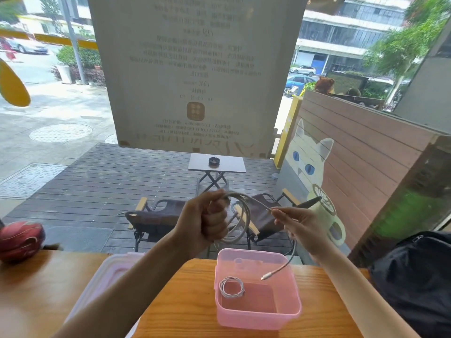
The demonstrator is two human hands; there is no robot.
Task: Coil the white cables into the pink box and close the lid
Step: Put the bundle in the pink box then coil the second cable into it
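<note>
The pink box stands open on the wooden table, at centre right. A coiled white cable lies on its floor at the left. Above the box, my left hand is closed around loops of a second white cable. My right hand pinches the same cable further along. Its free end hangs down from that hand, and the plug dangles over the box. The pink lid lies flat on the table left of the box, partly hidden by my left forearm.
A black bag sits at the table's right edge. A red rounded object rests at the far left. Beyond the table is a window onto a deck with folding chairs and a small table.
</note>
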